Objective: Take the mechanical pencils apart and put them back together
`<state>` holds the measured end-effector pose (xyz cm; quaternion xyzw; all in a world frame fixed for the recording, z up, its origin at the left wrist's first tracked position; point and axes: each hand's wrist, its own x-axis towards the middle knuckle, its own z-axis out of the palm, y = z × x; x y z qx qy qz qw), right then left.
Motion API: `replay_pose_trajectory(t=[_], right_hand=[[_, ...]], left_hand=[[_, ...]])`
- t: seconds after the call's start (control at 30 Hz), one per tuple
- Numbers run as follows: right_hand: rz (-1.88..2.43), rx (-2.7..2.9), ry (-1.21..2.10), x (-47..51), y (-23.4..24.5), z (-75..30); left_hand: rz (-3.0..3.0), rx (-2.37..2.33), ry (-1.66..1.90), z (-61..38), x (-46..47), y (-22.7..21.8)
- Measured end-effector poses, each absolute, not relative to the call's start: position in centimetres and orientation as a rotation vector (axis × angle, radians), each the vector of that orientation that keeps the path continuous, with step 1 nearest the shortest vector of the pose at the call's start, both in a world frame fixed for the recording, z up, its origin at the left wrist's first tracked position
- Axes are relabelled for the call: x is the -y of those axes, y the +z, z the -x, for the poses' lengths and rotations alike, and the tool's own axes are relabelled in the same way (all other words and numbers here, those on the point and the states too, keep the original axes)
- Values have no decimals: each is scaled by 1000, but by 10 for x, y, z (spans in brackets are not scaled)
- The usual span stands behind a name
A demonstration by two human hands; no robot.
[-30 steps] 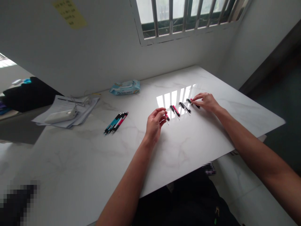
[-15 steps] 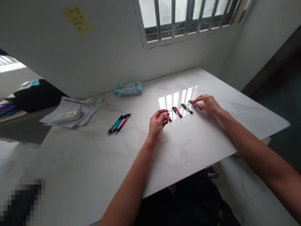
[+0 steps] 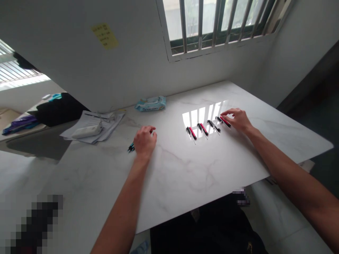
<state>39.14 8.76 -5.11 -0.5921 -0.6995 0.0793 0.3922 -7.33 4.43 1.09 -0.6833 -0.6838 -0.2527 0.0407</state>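
Left hand (image 3: 145,140) has shifted left over the seemingly whole pens (image 3: 130,148), grip hidden; four opened pens (image 3: 193,133) lie right on the counter (image 3: 169,187), right hand (image 3: 235,119) narrowed at the rightmost, hold unclear.

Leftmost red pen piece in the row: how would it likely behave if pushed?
The red pen piece looks slim and rounded, so it may roll when nudged. Its straight outline suggests it is stiff. The tabletop looks glossy, so it could slide too.
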Motion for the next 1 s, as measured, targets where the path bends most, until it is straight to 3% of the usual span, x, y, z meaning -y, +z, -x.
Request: replay_pose_trajectory(t=[0.23,0.43,0.67,0.83,1.0], right_hand=[[1349,1836,62,-89,-19,-350],[1118,1840,173,-99,15,-280],[1010,1907,302,-99,-10,-233],[981,1902,390,-87,-22,-233],[947,1840,705,-73,-20,-215]], left_hand=[[1976,2299,-562,109,-49,-15],[1936,2312,-544,114,-53,-12],[1999,2292,-489,114,-51,-10],[2208,2088,-834,99,-49,-7],[2441,1696,-1617,58,-31,6]])
